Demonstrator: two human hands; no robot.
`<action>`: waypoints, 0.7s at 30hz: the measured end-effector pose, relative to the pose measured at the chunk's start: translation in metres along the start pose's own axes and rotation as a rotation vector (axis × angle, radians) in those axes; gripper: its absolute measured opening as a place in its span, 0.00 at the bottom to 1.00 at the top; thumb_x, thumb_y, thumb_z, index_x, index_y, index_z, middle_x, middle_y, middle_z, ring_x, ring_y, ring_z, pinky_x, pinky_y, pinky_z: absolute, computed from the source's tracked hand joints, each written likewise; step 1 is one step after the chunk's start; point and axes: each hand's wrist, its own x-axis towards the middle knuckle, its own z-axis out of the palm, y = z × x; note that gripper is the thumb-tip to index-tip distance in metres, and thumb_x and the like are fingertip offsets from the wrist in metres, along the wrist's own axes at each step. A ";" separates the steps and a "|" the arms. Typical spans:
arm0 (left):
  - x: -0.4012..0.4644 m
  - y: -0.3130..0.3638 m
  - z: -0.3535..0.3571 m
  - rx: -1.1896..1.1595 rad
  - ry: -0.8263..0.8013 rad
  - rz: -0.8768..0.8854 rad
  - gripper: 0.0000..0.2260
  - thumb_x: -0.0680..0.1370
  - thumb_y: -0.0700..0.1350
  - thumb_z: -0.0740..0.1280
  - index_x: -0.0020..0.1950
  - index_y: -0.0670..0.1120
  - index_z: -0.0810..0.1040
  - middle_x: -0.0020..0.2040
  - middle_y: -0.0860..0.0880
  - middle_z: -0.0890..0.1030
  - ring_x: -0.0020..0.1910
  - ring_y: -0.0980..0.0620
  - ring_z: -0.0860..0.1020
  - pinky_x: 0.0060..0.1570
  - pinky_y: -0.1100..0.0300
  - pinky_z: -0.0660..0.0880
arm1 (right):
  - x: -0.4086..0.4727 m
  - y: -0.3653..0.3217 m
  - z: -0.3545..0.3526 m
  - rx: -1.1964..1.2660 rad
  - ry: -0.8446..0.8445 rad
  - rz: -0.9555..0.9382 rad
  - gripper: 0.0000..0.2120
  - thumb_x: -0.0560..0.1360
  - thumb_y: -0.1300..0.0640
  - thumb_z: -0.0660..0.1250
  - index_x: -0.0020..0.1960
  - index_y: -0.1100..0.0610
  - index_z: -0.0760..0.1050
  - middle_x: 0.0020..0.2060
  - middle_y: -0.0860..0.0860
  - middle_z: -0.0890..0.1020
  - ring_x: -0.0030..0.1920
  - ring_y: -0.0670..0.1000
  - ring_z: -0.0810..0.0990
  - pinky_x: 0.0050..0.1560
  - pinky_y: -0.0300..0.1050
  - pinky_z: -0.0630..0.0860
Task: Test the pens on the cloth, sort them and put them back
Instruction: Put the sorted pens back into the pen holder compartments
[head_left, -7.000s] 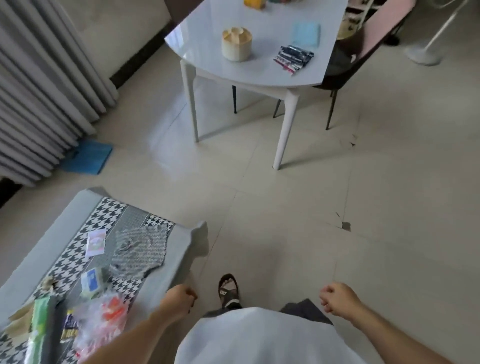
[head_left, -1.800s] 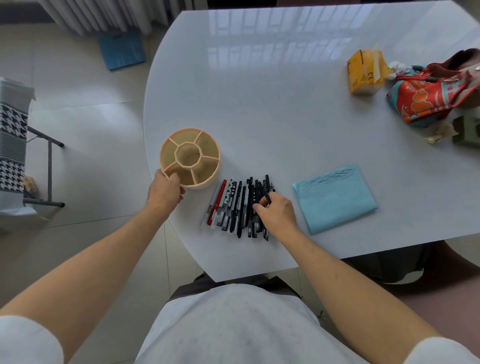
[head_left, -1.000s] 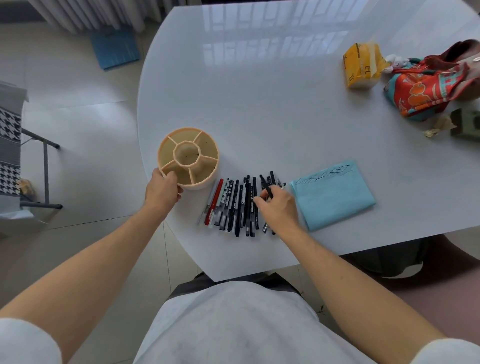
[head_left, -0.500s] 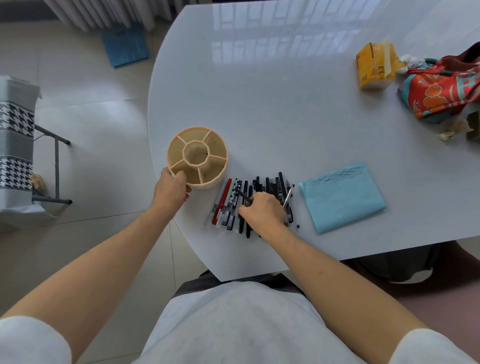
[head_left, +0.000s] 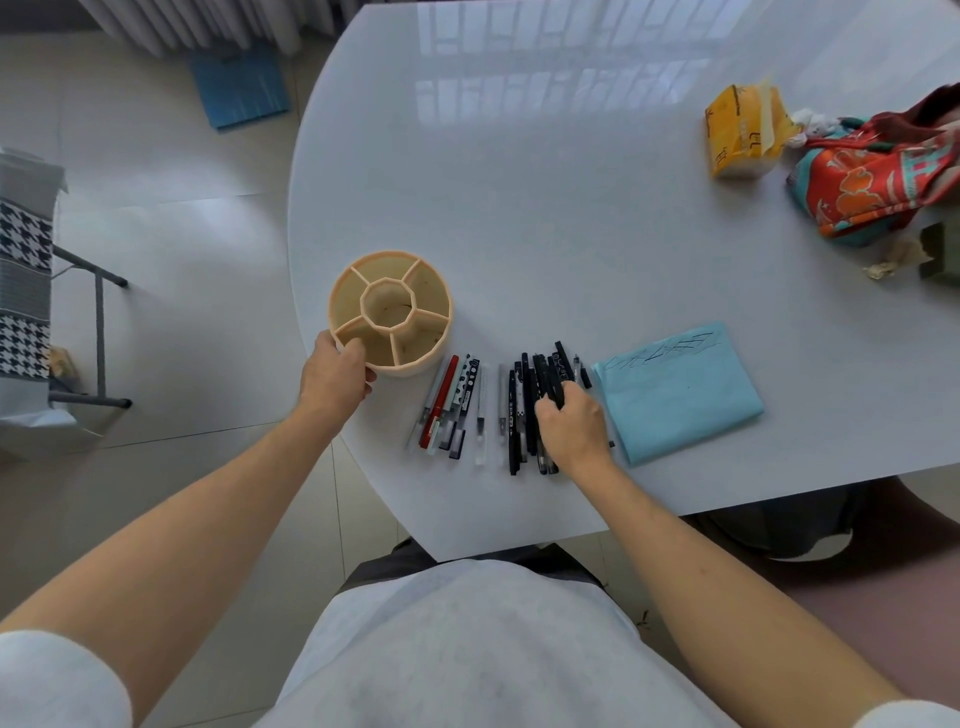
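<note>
A round beige pen holder (head_left: 390, 312) with several empty compartments stands near the white table's left edge. My left hand (head_left: 335, 375) grips its near rim. Several pens lie in two groups in front of it: a left group with a red pen (head_left: 440, 401) and a right group of mostly black pens (head_left: 524, 410). My right hand (head_left: 571, 423) rests on the black group, fingers curled around a few of them. A folded light-blue cloth (head_left: 680, 395) with pen scribbles lies just right of that hand.
A yellow packet (head_left: 737, 132) and an orange-and-teal patterned bag (head_left: 878, 176) sit at the table's (head_left: 545, 197) far right. A houndstooth-covered stand (head_left: 26, 291) is on the floor to the left. A blue mat (head_left: 239, 85) lies by the curtain.
My right hand has slid right over the pens, splitting the row into two groups with a gap between. My left hand has stayed on the holder.
</note>
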 end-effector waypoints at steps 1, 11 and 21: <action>0.000 0.000 0.000 0.001 0.000 0.003 0.16 0.78 0.49 0.55 0.64 0.48 0.70 0.47 0.42 0.81 0.41 0.47 0.81 0.36 0.55 0.78 | -0.001 0.000 0.001 -0.025 -0.013 -0.029 0.11 0.78 0.54 0.62 0.38 0.52 0.67 0.33 0.49 0.75 0.33 0.51 0.73 0.31 0.44 0.67; 0.000 0.001 0.000 0.015 0.001 -0.007 0.14 0.80 0.49 0.56 0.65 0.49 0.68 0.48 0.43 0.80 0.42 0.47 0.81 0.38 0.55 0.79 | 0.000 -0.033 0.025 -0.511 -0.041 -0.129 0.11 0.78 0.45 0.65 0.48 0.54 0.76 0.36 0.49 0.78 0.38 0.55 0.79 0.31 0.43 0.70; -0.002 0.003 0.001 0.008 0.000 -0.007 0.15 0.80 0.47 0.56 0.66 0.47 0.69 0.49 0.42 0.81 0.43 0.47 0.81 0.41 0.52 0.81 | 0.000 -0.031 0.029 -0.339 -0.121 -0.009 0.12 0.76 0.44 0.68 0.44 0.52 0.74 0.38 0.48 0.80 0.37 0.49 0.78 0.29 0.42 0.68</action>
